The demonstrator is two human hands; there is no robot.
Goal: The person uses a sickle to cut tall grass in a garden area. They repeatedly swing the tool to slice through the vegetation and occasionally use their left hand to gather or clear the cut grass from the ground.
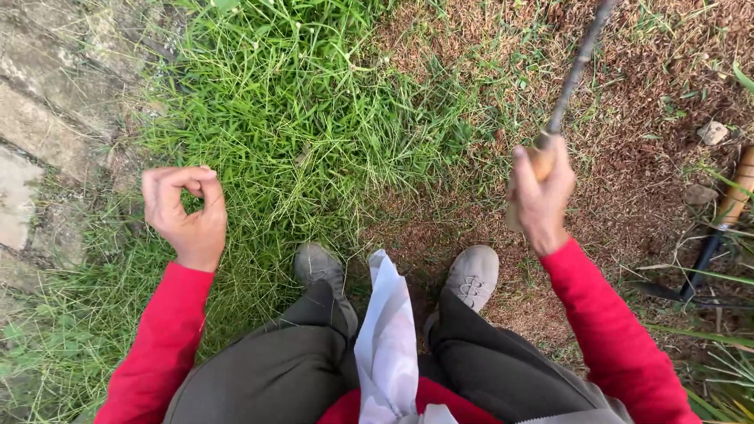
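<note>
Head cam, looking steeply down at grass, close.

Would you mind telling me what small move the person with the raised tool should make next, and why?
Probably swing the blade down and left into the tall grass. The right hand grips the wooden handle with the blade lifted over bare, already cut ground, while uncut grass stands just ahead of the shoes. The left hand, curled and empty, is held off to the side.

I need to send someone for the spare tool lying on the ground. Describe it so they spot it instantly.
Start at the bare brown soil right of the grass patch. At its far right edge lies the spare tool, with a pale wooden grip and dark shaft. Unlike the tool in the right hand, nobody holds it.
</note>
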